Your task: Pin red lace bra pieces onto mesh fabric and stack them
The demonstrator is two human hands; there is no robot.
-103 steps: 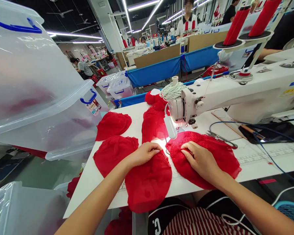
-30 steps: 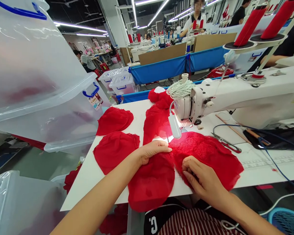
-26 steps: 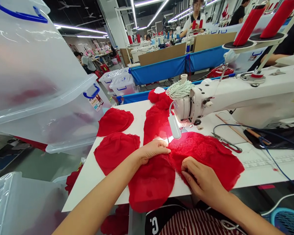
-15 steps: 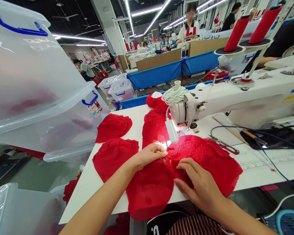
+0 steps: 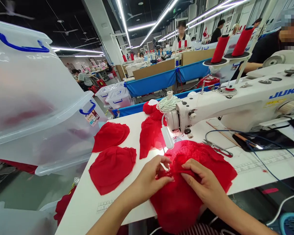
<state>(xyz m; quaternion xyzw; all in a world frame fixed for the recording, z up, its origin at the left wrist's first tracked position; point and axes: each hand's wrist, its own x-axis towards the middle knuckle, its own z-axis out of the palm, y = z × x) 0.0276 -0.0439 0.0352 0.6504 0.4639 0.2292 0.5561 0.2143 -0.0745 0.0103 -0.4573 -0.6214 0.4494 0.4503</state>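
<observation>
Both hands work at a red lace-edged fabric piece (image 5: 178, 205) that hangs over the front edge of the table, before the needle area of a white sewing machine (image 5: 205, 109). My left hand (image 5: 153, 174) curls thumb and fingers around the piece's upper left edge. With thumb and fingertips, my right hand (image 5: 203, 181) pinches a fold of the same edge. Beneath and behind the hands spreads another red lace piece (image 5: 210, 156). A small white lamp (image 5: 167, 137) lights the cloth by the machine head. More red cloth (image 5: 150, 130) lies left of the lamp.
Two red cup-shaped pieces (image 5: 112, 169) lie at left on the white table (image 5: 127, 205). Thread snips (image 5: 218, 148), a dark tablet (image 5: 267, 140) and a blue cable (image 5: 284, 160) are at right. Stacked clear bins (image 5: 39, 127) stand left. A co-worker (image 5: 264, 49) sits beyond the machine.
My right hand has moved in from beside the cloth and now pinches its edge. The front red piece has shifted right and been lifted between both hands. The view has tilted slightly.
</observation>
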